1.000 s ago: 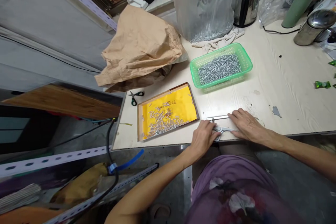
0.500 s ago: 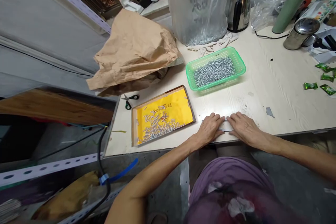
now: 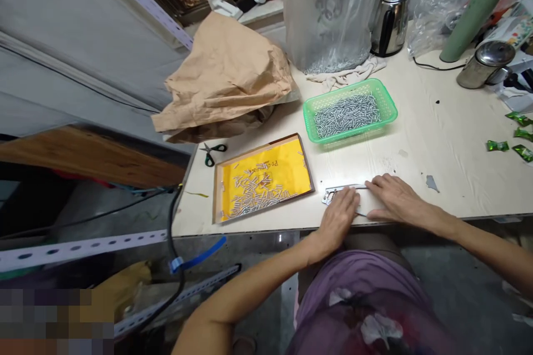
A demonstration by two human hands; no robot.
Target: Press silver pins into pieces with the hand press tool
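Observation:
A flat, light-coloured plate with metal edges (image 3: 361, 206) lies near the table's front edge; its left end has a dark-outlined cutout. My left hand (image 3: 339, 219) rests over its middle with fingers stretched forward. My right hand (image 3: 393, 199) grips the right end, thumb at the near edge and fingers at the far one. To the left is a shallow cardboard tray (image 3: 216, 199) lined in yellow, with many small metal pins (image 3: 260, 199) scattered in it. Beyond my hands stands a green plastic basket (image 3: 308, 122) holding a heap of small metal pieces (image 3: 347, 116).
Scissors (image 3: 210, 154) lie by the table's left edge. Brown paper (image 3: 233, 77) is crumpled behind the tray. At the back stand a large plastic bag (image 3: 328, 16) and a steel kettle (image 3: 391, 19). A steel mug (image 3: 485, 66) and green-wrapped sweets (image 3: 497, 146) are at right.
My left hand has drawn back toward me from the plate's left end, uncovering the cutout there. My right hand keeps its hold. The whole view has shifted slightly.

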